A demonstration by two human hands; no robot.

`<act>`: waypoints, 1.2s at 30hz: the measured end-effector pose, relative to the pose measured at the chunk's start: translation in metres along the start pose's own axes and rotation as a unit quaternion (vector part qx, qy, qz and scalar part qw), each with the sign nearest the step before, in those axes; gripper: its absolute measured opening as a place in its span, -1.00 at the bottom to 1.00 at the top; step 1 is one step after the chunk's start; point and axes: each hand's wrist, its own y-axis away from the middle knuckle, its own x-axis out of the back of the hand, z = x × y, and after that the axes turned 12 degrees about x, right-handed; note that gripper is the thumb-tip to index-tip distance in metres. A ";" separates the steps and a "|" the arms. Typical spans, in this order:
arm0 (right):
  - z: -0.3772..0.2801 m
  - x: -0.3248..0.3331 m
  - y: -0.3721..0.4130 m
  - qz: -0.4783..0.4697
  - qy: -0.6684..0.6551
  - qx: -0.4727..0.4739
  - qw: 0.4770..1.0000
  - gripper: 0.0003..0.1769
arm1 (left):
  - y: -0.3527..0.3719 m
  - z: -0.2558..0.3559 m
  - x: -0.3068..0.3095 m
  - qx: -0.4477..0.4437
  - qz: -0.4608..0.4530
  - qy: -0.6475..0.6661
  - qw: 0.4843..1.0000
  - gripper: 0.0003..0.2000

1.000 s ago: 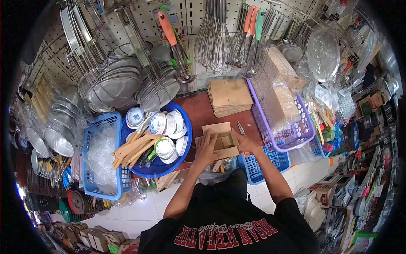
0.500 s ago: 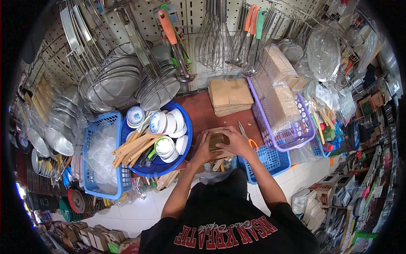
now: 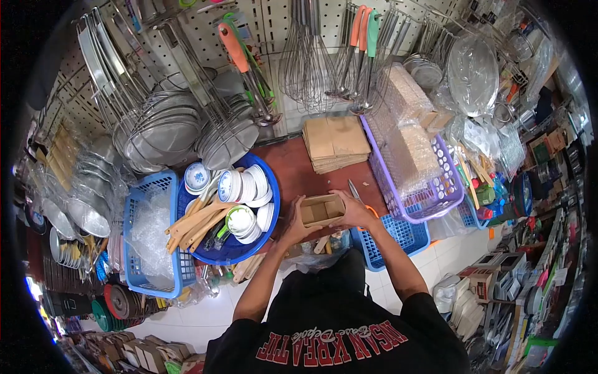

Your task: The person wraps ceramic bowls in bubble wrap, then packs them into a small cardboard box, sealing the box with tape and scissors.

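Your left hand (image 3: pixel 291 225) cups the near-left corner of the small open brown cardboard box (image 3: pixel 322 209) and your right hand (image 3: pixel 357 213) clasps its right wall. Both grip it at the front edge of the red-brown table top (image 3: pixel 293 167); I cannot tell whether it rests there or is lifted. Squeeze harder and those thin walls may buckle or a flap may fold in. The orange-handled scissors (image 3: pixel 363 201) lie just beside your right hand, so a sideways slide could catch the blade or push them off the edge. Near your left wrist, the round blue plastic basin (image 3: pixel 232 252) of white bowls and wooden spatulas sits close enough for an elbow swing to rattle it.
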 end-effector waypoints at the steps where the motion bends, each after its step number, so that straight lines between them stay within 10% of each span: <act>1: -0.001 0.000 0.002 0.007 -0.008 -0.007 1.000 0.19 | -0.001 0.001 0.000 0.009 -0.004 0.015 1.000 0.14; 28: -0.009 0.006 0.004 -0.052 0.106 -0.043 0.992 0.19 | 0.005 0.021 0.016 0.024 0.012 -0.181 0.983 0.13; 36: -0.042 0.013 0.003 -0.075 0.258 -0.071 0.961 0.33 | 0.048 0.066 0.037 -0.100 0.089 -0.223 0.966 -0.30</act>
